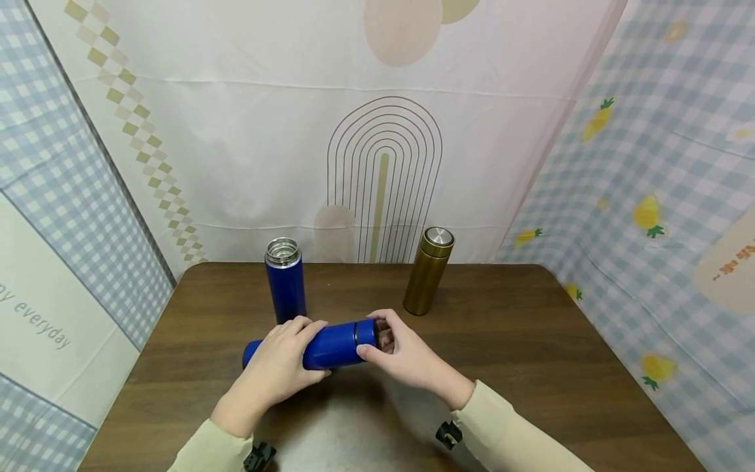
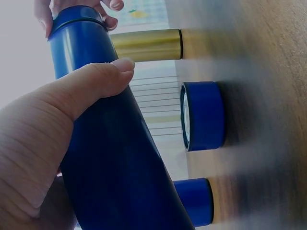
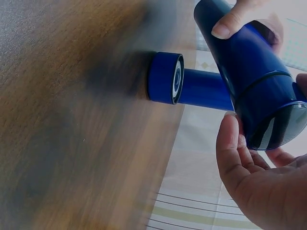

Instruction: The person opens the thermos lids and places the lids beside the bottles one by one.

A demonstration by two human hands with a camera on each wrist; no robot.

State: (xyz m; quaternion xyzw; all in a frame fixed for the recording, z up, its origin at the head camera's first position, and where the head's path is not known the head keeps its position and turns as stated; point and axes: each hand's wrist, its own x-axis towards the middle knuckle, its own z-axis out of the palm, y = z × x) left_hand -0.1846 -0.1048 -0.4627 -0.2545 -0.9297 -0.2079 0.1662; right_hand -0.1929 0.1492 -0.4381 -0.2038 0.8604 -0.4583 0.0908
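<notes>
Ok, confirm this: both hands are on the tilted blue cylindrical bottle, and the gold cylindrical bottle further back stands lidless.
Not lidless: in the head view, the gold cylindrical bottle wears its silver-topped lid. The left hand and right hand are indeed on the tilted blue cylindrical bottle.

The head camera looks forward and down; both wrist cameras, sideways and close, share the held bottle [image 1: 331,346].

Left check cloth [image 1: 65,216]: grey lettering [image 1: 35,318] "py everyday", start cut off
Right check cloth [image 1: 655,164]: orange lettering [image 1: 734,262], unreadable
</notes>
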